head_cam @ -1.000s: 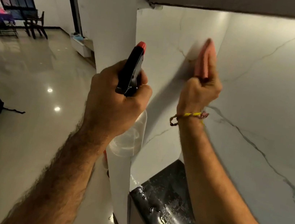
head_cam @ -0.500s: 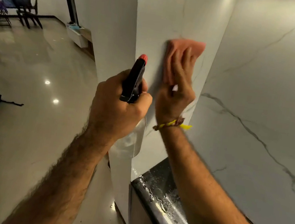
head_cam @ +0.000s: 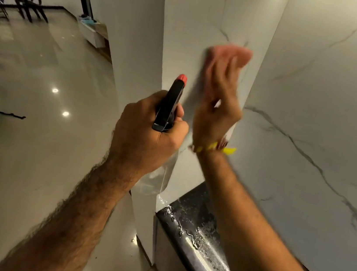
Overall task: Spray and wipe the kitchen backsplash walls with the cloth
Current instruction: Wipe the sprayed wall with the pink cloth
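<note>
Head view. Right hand (head_cam: pixel 217 108): fingers straight and together, flat against a pink cloth (head_cam: pixel 235 53), pressing it to the white marble backsplash wall (head_cam: pixel 198 23) near the inside corner; hand and cloth are motion-blurred. A yellow thread band (head_cam: pixel 214 148) circles the right wrist. Left hand (head_cam: pixel 147 135): fingers curled tight round the neck of a spray bottle (head_cam: pixel 169 104), black trigger head with red nozzle tip pointing up toward the same wall panel, clear body hanging below the fist. The two hands are just beside each other. Adjoining panel: veined marble side wall (head_cam: pixel 325 110), grey streaks running diagonally. Below the arms: black countertop (head_cam: pixel 195 234), its edge beaded with water droplets. Left of the column: glossy tiled floor (head_cam: pixel 41 93) with ceiling-light reflections; dark chair (head_cam: pixel 29 3) far back by a window.
</note>
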